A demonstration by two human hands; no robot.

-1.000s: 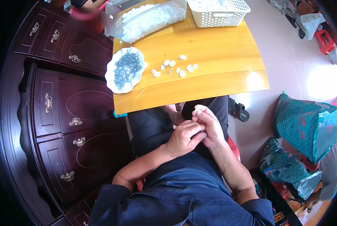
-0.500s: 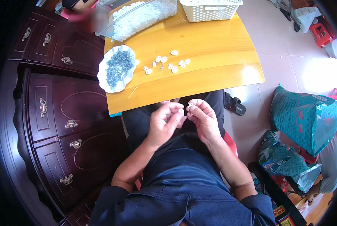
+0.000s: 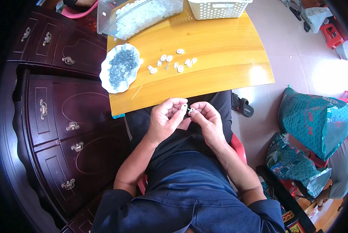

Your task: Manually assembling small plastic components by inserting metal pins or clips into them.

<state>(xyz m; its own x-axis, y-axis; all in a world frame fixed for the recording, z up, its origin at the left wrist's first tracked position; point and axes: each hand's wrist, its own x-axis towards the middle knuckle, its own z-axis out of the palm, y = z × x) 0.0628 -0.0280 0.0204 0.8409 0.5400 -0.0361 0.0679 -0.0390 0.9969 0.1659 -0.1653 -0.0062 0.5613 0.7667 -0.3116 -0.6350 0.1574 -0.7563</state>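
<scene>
Over my lap, just off the table's near edge, both hands are close together. My left hand (image 3: 167,120) pinches a small white oval plastic piece (image 3: 184,106) between thumb and fingertips. In the fingers of my right hand (image 3: 207,122) is another small white plastic piece (image 3: 191,111), held right beside the first. Whether the two touch is too small to tell. On the table lie several white oval pieces with dark holes (image 3: 180,69), scattered in a loose group. A few thin metal bits (image 3: 167,66), perhaps screws, lie among them. To their left, a white scalloped dish (image 3: 104,73) holds many small grey metal screws (image 3: 122,68).
A clear bin (image 3: 106,24) of white plastic pieces and a white perforated basket (image 3: 216,12) stand at the table's far side. A thin stick (image 3: 137,92) lies near its edge. Dark cabinets (image 3: 80,105) line the left; teal bags (image 3: 313,120) and another person's sleeve (image 3: 345,167) are at right.
My hands have come closer together and moved slightly away from my body, bringing the two white pieces side by side. The blurred reddish shape at the far left is gone from beside the bin.
</scene>
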